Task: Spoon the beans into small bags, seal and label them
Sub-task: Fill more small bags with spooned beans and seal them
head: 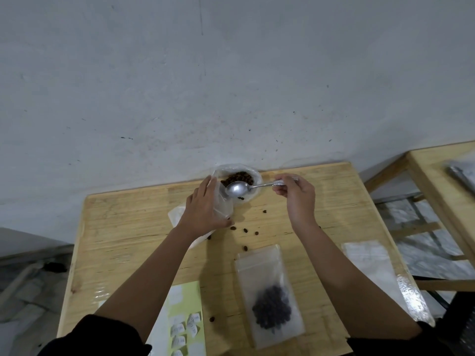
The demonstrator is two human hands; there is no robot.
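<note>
The beans sit in an open plastic sack at the far edge of the desk, just beyond both hands. The right hand is closed on the handle of a metal spoon, whose bowl hangs over the sack's mouth and looks empty, so I judge a scoop is about to be taken. The left hand is clamped on a small clear bag, holding it beside the spoon, probably to keep its mouth up and close so that little spills on the short trip.

Loose stray beans lie scattered on the desk between and just nearer than the hands. Nearer still, below the right forearm, lies a filled bag with a dark heap of beans inside; whether its strip is pressed shut I cannot tell. Spare empty bags lie outside the right arm. Beneath the left forearm is a label sheet; its small stickers bear handwriting too blurred to read.
</note>
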